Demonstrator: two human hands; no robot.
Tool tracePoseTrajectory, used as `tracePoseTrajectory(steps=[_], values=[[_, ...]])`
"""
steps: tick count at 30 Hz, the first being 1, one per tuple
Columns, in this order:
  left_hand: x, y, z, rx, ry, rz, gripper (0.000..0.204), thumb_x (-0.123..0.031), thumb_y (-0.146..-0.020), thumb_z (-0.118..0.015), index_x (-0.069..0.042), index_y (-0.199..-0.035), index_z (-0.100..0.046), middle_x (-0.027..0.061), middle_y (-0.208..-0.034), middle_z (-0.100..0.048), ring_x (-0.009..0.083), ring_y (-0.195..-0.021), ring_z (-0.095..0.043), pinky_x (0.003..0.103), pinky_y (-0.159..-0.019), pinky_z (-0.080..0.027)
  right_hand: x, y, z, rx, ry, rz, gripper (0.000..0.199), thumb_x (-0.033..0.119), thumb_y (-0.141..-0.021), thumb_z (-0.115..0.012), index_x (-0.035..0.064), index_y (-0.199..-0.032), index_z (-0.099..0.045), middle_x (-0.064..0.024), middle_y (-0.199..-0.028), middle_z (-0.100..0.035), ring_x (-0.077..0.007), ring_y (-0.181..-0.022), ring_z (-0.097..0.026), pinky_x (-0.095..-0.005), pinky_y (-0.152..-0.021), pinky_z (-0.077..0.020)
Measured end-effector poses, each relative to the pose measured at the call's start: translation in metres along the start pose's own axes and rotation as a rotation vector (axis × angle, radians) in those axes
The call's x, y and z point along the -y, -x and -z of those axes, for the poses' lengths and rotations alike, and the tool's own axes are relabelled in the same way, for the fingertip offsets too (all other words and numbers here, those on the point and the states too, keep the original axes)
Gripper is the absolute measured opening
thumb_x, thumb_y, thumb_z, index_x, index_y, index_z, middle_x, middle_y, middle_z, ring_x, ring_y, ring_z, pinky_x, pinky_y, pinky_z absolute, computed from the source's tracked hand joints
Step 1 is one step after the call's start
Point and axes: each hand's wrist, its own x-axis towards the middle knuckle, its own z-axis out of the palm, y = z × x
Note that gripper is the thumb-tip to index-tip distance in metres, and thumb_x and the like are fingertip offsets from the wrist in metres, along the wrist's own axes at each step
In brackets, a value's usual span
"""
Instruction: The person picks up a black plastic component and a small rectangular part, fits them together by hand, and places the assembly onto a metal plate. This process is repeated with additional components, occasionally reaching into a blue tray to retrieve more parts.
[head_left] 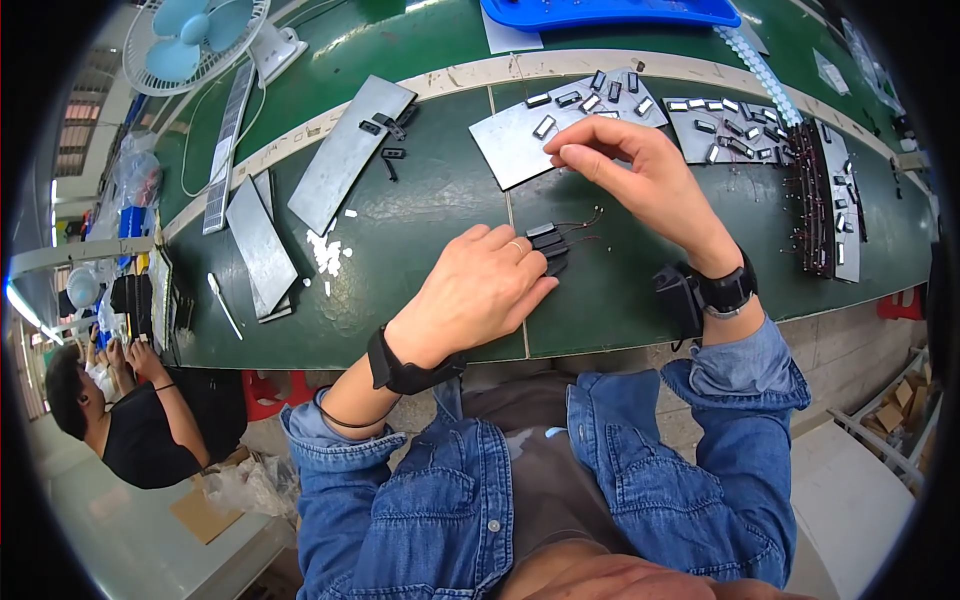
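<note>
My left hand point(478, 288) lies low over the green bench with its fingers curled around small black rectangular parts point(543, 234). Thin dark red wires point(583, 224) run from these parts to the right; the hand hides their left ends. Above the bench, my right hand point(645, 178) is closed in a pinch, thumb against index finger. Whatever lies between those fingertips is too small to make out. Just beyond them, a small black part with a pale top point(545, 126) rests on a grey metal plate point(497, 150), with several similar parts farther along it.
Another grey plate point(345, 160) carries a few black pieces point(394, 153). White bits point(326, 256) and a white pen-like tool point(224, 305) lie at left. At right stands a row of dark wired parts point(815, 200). A blue tray point(610, 12) and fan point(190, 35) are behind; a co-worker point(150, 430) sits left.
</note>
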Motion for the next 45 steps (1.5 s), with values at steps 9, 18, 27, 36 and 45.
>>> tracePoseTrajectory(steps=[9, 18, 27, 36, 45], values=[[0.008, -0.011, 0.017, -0.048, -0.085, 0.039, 0.02, -0.023, -0.091, -0.073, -0.008, -0.08, -0.065, 0.006, -0.078, -0.062, 0.0258, -0.076, -0.061, 0.039, -0.068, -0.048, -0.006, -0.003, -0.003, -0.151, -0.005, 0.065, 0.021, 0.014, -0.104, -0.061, 0.0004, -0.116, -0.071, -0.0035, -0.109, -0.072, -0.0098, -0.099, -0.066, -0.0245, -0.089, -0.0511], [0.058, -0.084, 0.0, -0.266, -0.206, 0.224, 0.016, -0.021, -0.09, -0.073, -0.006, -0.086, -0.069, 0.0078, -0.087, -0.064, 0.0278, -0.083, -0.065, 0.042, -0.07, -0.055, -0.014, -0.008, 0.008, -0.482, -0.246, 0.126, 0.025, 0.016, -0.105, -0.06, 0.0018, -0.124, -0.069, -0.0042, -0.108, -0.072, -0.0061, -0.084, -0.06, -0.0226, -0.079, -0.0499], [0.047, -0.071, 0.007, -0.392, -0.013, 0.239, 0.011, -0.015, -0.089, -0.075, -0.008, -0.091, -0.067, 0.006, -0.095, -0.066, 0.0266, -0.091, -0.066, 0.041, -0.072, -0.055, -0.012, -0.004, 0.006, -0.209, -0.803, -0.216, 0.038, 0.019, -0.105, -0.06, -0.0005, -0.138, -0.058, -0.0099, -0.126, -0.068, -0.0072, -0.075, -0.057, -0.0237, -0.072, -0.0523], [0.033, -0.04, 0.002, -0.508, 0.112, 0.331, 0.011, -0.012, -0.09, -0.074, -0.008, -0.093, -0.064, 0.0062, -0.095, -0.071, 0.0284, -0.084, -0.068, 0.041, -0.069, -0.054, -0.008, -0.001, -0.023, 0.08, -0.9, -0.515, 0.03, 0.016, -0.105, -0.061, -0.001, -0.13, -0.06, -0.0116, -0.118, -0.071, -0.0114, -0.076, -0.064, -0.0242, -0.073, -0.059], [0.039, -0.034, 0.008, -0.365, 0.406, 0.429, 0.015, -0.014, -0.095, -0.07, -0.006, -0.108, -0.072, 0.0122, -0.083, -0.073, 0.0257, -0.07, -0.071, 0.038, -0.064, -0.056, -0.008, 0.003, -0.026, -0.144, 0.323, 0.089, 0.006, 0.008, -0.1, -0.063, 0.0017, -0.101, -0.063, -0.0049, -0.082, -0.06, -0.0132, -0.07, -0.059, -0.0281, -0.063, -0.0497]])
